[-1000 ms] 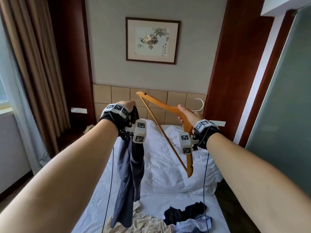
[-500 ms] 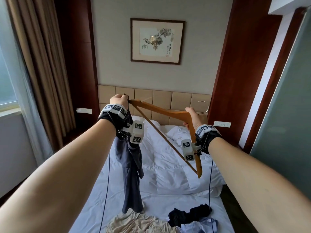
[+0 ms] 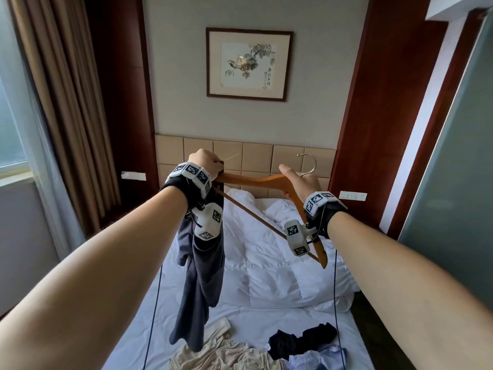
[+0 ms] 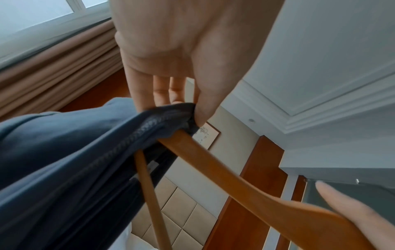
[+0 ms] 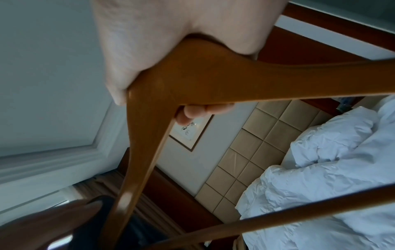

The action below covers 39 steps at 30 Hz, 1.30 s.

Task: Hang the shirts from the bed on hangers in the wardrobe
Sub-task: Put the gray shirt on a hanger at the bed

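Note:
A dark grey-blue shirt (image 3: 202, 276) hangs from my left hand (image 3: 206, 162), which pinches its edge (image 4: 171, 115) over one end of a wooden hanger (image 3: 256, 180). My right hand (image 3: 296, 182) grips the hanger at its middle bend (image 5: 192, 72), just below the metal hook (image 3: 308, 164). The hanger is tilted, its other arm pointing down past my right wrist. Both hands are raised over the bed (image 3: 266, 316). More shirts lie at the bed's near end: a beige one (image 3: 226, 353), a black one (image 3: 301, 340) and a light blue one (image 3: 317, 360).
A crumpled white duvet (image 3: 280, 263) covers the bed's far half below a tan padded headboard (image 3: 266, 153). Brown curtains (image 3: 61, 102) and a window stand to the left. A grey-green panel (image 3: 458, 182) fills the right side.
Both hands have risen and the hanger has swung flatter. Its left end now lies inside the shirt edge that my left hand pinches.

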Motion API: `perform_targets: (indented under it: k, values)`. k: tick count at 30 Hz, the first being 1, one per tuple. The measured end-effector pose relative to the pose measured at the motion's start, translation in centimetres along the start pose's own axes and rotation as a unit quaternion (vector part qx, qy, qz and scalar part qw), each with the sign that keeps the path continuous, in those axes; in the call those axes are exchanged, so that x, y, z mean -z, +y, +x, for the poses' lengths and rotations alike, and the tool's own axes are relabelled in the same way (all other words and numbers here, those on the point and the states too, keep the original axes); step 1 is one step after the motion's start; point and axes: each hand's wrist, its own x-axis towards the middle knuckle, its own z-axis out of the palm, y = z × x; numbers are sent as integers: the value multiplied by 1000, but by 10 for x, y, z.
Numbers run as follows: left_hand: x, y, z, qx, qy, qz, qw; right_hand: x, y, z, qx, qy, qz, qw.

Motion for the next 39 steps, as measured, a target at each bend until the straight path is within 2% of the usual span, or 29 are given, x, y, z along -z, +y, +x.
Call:
perform_targets:
  k: [7,10,13,19,25,31,36,39]
  values:
    - [-9,11,-4,-45,-33,1,998,-16,-23,-6,58,-117,-90,987]
    - [-11,13,-6,-50,-48,0,998,-16,-28,-6,74,-142,-121,980]
    - [-12,14,-7,-61,-59,-9,996,-15,-30,-10,84,-146,-140,976]
    - [-19,37,-13,-128,-53,-52,989,-31,-38,-16,82,-142,-143,976]
    - [-18,49,-9,-143,-70,-38,987,-32,-42,-17,91,-135,-134,978]
    - [-24,61,-14,-166,-56,-45,983,-31,-42,-17,87,-145,-158,973]
    - [-27,76,-18,-188,-79,-36,978,-31,-40,-18,69,-125,-155,978]
    - [-28,79,-18,-181,-145,-41,972,-29,-37,-19,75,-104,-133,983]
